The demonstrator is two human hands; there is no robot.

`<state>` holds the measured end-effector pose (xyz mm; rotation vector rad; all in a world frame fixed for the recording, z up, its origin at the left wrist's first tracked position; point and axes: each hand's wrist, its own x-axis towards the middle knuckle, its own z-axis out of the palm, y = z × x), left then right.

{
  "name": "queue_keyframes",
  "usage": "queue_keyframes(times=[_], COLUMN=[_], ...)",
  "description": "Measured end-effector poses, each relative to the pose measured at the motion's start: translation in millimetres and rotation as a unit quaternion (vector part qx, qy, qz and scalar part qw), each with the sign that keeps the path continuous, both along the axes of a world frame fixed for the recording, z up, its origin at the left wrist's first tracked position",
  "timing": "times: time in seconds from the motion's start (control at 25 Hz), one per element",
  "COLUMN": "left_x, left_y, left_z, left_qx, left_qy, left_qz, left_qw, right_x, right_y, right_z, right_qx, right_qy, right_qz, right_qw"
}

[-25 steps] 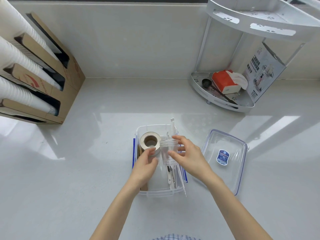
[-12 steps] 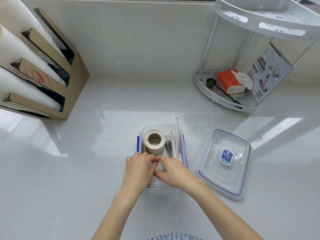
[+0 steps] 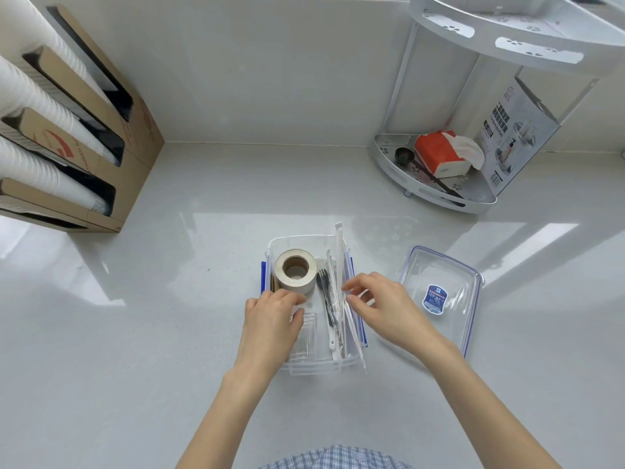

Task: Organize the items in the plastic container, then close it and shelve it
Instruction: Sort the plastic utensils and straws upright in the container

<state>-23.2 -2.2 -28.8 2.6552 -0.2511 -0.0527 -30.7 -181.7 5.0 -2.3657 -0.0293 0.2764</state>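
Apart come the hands now! Left hand (image 3: 270, 319) rests fingers down on the clear jar (image 3: 306, 336) (lying inside the plastic container (image 3: 297, 240) mid-counter), right hand (image 3: 382, 308) hovers loosely spread at the container's right edge; lid (image 3: 439, 296) alongside.

Showing two bare arms with no sleeves, no rings, no watch. Ending in a bare left hand (image 3: 270, 319) and a bare right hand (image 3: 389, 309). Wearing a blue and white checked cloth shirt (image 3: 334, 458), peeking in at the bottom edge.
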Motion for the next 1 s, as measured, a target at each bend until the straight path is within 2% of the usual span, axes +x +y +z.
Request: queue_keyframes(times=[0.08,0.12,0.2,0.28,0.36,0.56,0.72,1.0], left_x=[1,2,6,14,22,29,33,44], left_y=[-11,-19,-39,-55,-64,-67,-65,-62], left_z=[9,16,27,37,41,42,39,31], left_qx=[-0.108,-0.171,-0.25,-0.289,-0.335,-0.402,-0.434,-0.468], left_qy=[0.005,0.04,0.162,0.307,0.401,0.434,0.442,0.487], left_qz=[0.015,0.026,0.052,0.083,0.117,0.186,0.207,0.234], left_qw=[0.994,0.984,0.953,0.903,0.845,0.785,0.757,0.699], right_x=[-7,-9,-13,-17,-19,-15,-15,-7], right_y=[-1,1,8,16,19,12,8,-18], right_z=[-3,-5,-9,-13,-15,-8,4,22], right_qx=[-0.029,-0.046,-0.08,-0.108,-0.126,-0.145,-0.161,-0.053], right_qy=[0.038,0.066,0.115,0.146,0.164,0.172,0.144,0.041], right_qz=[-0.034,-0.046,-0.041,-0.014,0.001,-0.009,-0.023,-0.117], right_qw=[0.998,0.996,0.989,0.983,0.978,0.974,0.976,0.991])
